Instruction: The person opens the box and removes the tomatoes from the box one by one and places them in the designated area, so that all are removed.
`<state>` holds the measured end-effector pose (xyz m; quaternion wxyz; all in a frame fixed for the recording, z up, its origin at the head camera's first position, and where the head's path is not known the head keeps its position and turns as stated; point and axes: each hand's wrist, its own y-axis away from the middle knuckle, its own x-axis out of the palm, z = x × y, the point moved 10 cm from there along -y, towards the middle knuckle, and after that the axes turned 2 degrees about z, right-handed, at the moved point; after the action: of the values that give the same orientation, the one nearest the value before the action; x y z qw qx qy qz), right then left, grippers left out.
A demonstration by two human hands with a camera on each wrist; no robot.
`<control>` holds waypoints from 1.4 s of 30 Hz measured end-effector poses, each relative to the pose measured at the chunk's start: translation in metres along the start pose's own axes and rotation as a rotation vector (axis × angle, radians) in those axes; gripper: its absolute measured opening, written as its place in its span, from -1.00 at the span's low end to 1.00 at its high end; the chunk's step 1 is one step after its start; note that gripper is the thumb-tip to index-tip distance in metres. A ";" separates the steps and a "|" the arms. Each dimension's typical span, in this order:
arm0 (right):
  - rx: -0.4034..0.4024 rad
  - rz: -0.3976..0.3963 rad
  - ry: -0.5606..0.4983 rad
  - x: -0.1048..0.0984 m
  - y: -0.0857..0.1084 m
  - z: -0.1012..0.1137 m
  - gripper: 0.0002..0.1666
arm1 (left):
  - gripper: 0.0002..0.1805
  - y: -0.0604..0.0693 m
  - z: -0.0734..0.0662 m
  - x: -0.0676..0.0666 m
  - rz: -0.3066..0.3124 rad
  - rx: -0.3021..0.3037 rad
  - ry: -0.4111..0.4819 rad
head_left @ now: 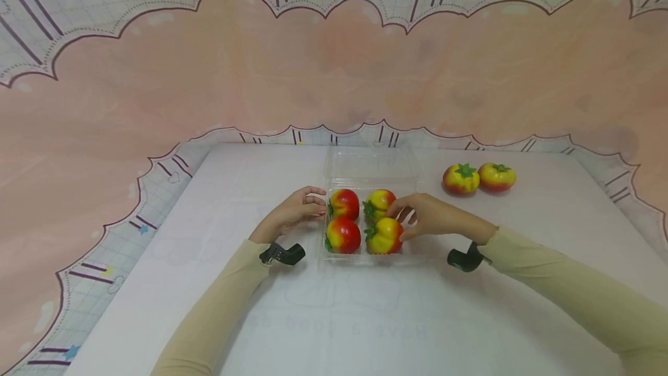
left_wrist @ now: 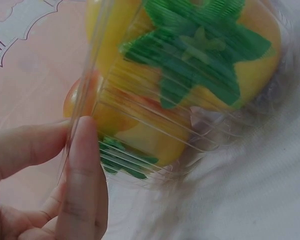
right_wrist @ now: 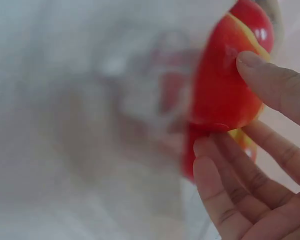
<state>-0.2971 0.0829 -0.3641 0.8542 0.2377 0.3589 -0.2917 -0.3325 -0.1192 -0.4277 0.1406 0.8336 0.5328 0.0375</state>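
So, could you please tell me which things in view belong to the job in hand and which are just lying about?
In the job, it seems:
box, its edge pinched by the left hand
fruit held by the right hand
three other fruits in the box

Lying about, for now:
two loose fruits, untouched, though perhaps wanted later

Passage lies between the beige-sleeved forearms [head_left: 229, 286], over the flat white tabletop [head_left: 334, 312] before the clear rectangular plastic box [head_left: 362, 258]; the bare left hand [head_left: 296, 210] blocks its left side, the bare right hand [head_left: 430, 217] its right, the transparent plastic lid [head_left: 373, 165] its back
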 end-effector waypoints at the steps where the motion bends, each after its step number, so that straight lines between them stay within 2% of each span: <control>1: -0.005 0.003 -0.004 0.001 0.000 -0.001 -0.52 | -0.45 0.000 0.000 0.000 0.000 0.001 0.002; 9: -0.008 0.025 -0.042 0.005 0.001 -0.007 -0.47 | -0.45 -0.001 0.001 0.000 0.001 -0.002 0.013; 20: -0.025 -0.005 -0.043 0.006 -0.003 -0.007 -0.50 | -0.45 -0.003 0.000 -0.001 0.002 -0.001 0.014; 30: -0.009 0.007 -0.053 0.010 -0.001 -0.009 -0.40 | -0.45 -0.003 0.001 -0.001 0.003 -0.001 0.017; 42: -0.017 -0.006 -0.064 0.011 -0.002 -0.012 -0.42 | -0.45 -0.001 0.001 0.000 -0.002 -0.002 0.014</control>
<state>-0.2977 0.0854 -0.3809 0.8664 0.2198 0.3344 -0.2987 -0.3333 -0.1188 -0.4292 0.1378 0.8326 0.5347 0.0438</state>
